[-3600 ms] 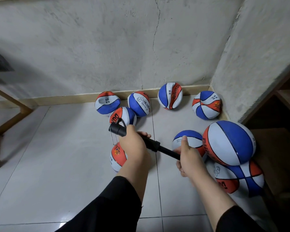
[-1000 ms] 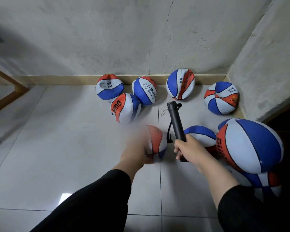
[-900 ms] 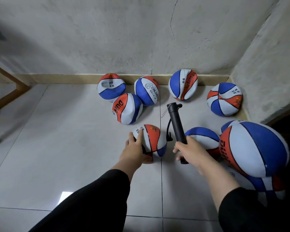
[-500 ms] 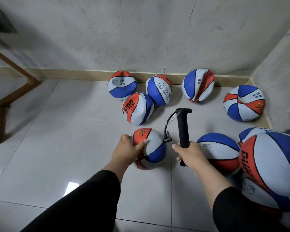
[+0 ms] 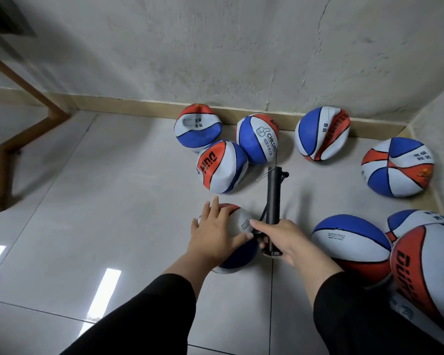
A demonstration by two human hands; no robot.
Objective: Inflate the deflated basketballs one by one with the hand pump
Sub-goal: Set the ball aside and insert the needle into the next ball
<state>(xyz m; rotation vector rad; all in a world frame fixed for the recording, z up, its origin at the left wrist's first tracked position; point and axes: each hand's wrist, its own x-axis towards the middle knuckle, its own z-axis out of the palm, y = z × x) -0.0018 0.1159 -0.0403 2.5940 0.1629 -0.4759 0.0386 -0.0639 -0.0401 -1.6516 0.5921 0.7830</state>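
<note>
A small red, white and blue rubber basketball (image 5: 237, 242) is steadied on the tiled floor (image 5: 100, 201) under the spread left hand (image 5: 213, 234), just left of the black tubular hand pump (image 5: 272, 201) gripped by the right hand (image 5: 285, 239). A slipping ball could pull the hose (image 5: 263, 217) loose. Five limp balls lie beyond.

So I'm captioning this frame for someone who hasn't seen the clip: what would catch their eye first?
The two hands at lower centre: the left hand rests with spread fingers on a small basketball on the floor, while the right hand grips the black hand pump beside it. Around them lie red, white and blue balls, several dented ones along the wall, and a big round ball at the right edge.
</note>
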